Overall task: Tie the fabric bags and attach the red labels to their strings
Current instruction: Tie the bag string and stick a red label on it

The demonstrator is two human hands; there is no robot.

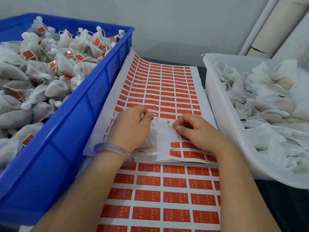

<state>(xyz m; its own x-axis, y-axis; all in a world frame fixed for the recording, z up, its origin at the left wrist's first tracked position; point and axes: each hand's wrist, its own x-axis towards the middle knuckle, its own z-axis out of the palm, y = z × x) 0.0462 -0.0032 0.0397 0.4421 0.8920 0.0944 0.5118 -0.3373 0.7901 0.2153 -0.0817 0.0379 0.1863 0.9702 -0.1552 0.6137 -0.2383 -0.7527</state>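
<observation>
— While the left hand [132, 126] curls over the fabric bag [148, 142], what is the right hand [195, 131] doing?

— Pinching the far end of the string [163, 125] between thumb and forefinger, knuckles bent. The string is stretched between the two hands. A fleck of red shows at the fingertips, but I cannot tell whether a label is already folded on.

— Where does the bag lie?

— On the label sheet [163, 141], at its near edge, where the rows are stripped to bare backing. Only a corner peeks out below the left palm.

— How will it handle?

— Soft and light, I'd judge. It looks like thin cloth over a loose filling, so it will slump. It's best held at the neck, just under the drawstring. The string is thin and limp, so take it near its end. The red labels [167, 99] look flimsy and should be lifted by a corner.

— And the arms?

— Both forearms come in from the near side of the sheet, palms down, with a pale bracelet [113, 151] on the left wrist.

— Around that?

— Left of the sheet is a blue crate [75, 131] heaped with tied bags [61, 64] carrying labels. Right of it is a white tub [215, 101] of untied bags [260, 101]. A second sheet [150, 188] lies under its near edge.
</observation>
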